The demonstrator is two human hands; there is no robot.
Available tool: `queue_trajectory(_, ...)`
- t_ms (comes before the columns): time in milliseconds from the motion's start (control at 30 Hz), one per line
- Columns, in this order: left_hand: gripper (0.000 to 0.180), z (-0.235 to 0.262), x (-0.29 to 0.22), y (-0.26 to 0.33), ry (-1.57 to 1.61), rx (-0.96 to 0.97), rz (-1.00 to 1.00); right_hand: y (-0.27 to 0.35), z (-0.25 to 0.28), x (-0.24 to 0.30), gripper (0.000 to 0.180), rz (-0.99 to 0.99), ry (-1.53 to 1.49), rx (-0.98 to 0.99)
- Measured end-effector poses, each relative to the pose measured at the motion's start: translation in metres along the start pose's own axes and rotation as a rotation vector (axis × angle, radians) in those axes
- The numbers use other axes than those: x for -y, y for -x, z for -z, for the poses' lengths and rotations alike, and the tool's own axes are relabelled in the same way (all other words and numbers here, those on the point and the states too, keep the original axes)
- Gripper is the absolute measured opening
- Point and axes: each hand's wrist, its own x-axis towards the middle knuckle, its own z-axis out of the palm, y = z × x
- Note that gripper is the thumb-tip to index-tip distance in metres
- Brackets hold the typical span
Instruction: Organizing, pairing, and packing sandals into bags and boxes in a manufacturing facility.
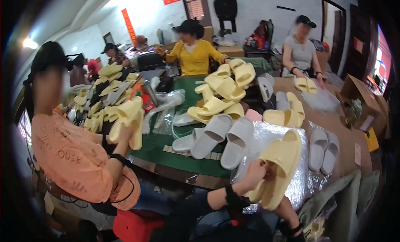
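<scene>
In the head view, the left hand (254, 174) grips a pair of pale yellow slippers (287, 169), its fingers curled at the strap opening of the nearer one. The right hand (285, 209) is behind the lower end of the pair and mostly hidden, so I cannot tell how its fingers are set. The pair is held tilted, sole edges toward the lower left, in front of a stack of clear, shiny plastic wrap (265, 138) on the tabletop (160, 143).

To the left of the wrap lie loose grey slippers (211, 135), with a heap of yellow slippers (225, 87) beyond them. To its right, a grey pair (323, 150) lies side by side, and farther right stands an open cardboard box (363, 101).

At the left, a co-worker in an orange top (71, 152) holds yellow slippers (128, 121). Across the tabletop, a person in a yellow top (192, 61) stretches an arm toward the heap, and another in a grey top (301, 53) has both hands by a small yellow pair (305, 84) next to a clear plastic bag (320, 100).
</scene>
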Motion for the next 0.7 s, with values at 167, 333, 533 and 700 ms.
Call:
queue_trajectory(167,0.027,-0.023,0.019,-0.031,0.189,0.044,0.030,0.013,0.004,0.003,0.031,-0.237,-0.053,0.031)
queue_trajectory(333,0.030,-0.018,0.032,-0.051,0.337,0.147,0.057,0.005,-0.005,0.011,0.029,0.047,0.228,0.081)
queue_trajectory(533,0.040,0.014,0.082,-0.009,-0.805,0.175,-0.382,0.004,0.026,0.015,0.023,-0.164,-0.112,0.118)
queue_trajectory(700,0.031,0.043,0.111,0.043,-1.336,0.072,-0.672,-0.037,0.055,-0.008,0.019,-0.176,0.011,-0.199)
